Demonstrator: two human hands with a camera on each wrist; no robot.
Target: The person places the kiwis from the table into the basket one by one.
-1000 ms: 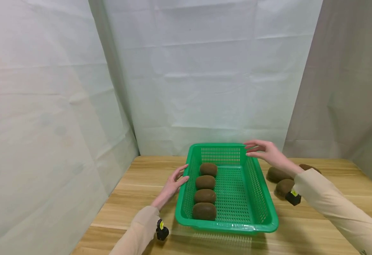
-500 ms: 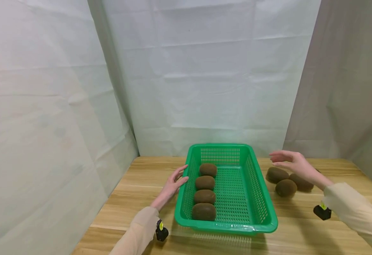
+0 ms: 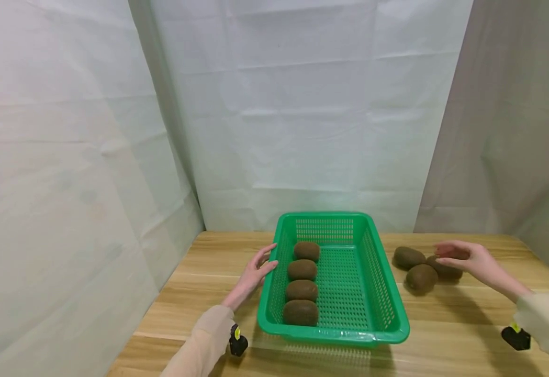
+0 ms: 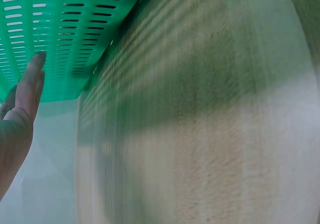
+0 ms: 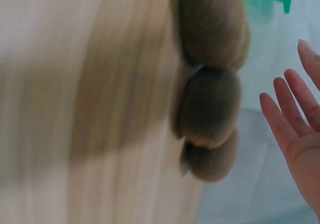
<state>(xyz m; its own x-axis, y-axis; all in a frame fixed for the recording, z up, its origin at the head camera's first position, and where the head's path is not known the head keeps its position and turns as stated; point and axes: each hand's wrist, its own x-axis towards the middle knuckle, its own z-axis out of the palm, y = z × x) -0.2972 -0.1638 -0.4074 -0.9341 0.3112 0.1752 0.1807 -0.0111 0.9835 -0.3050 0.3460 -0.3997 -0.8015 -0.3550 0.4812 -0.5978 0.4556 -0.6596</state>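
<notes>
A green plastic basket (image 3: 399, 293) holds a column of several brown kiwifruit (image 3: 302, 269) along its left side. My left hand (image 3: 255, 268) rests at the basket's left rim, its fingertips against the outer side; in the left wrist view the fingers (image 4: 31, 84) lie nearly straight by the slotted wall. To the right of the basket, more kiwifruit (image 3: 422, 278) sit bunched on the table. Over the rightmost of them hovers my right hand (image 3: 472, 257), fingers extended and thumb apart, holding nothing. In the right wrist view this palm (image 5: 305, 154) faces the bunched kiwifruit (image 5: 210, 106).
The wooden table (image 3: 199, 272) extends to both sides of the basket. Pale cloth sheets (image 3: 312, 131) hang behind the table and on its left, and a greyer sheet (image 3: 500, 157) hangs on the right. Both wrists carry small black cameras (image 3: 516, 336).
My right hand has moved from the basket's far right corner rightward and down to above the loose kiwifruit. My left hand and the basket have stayed in place.
</notes>
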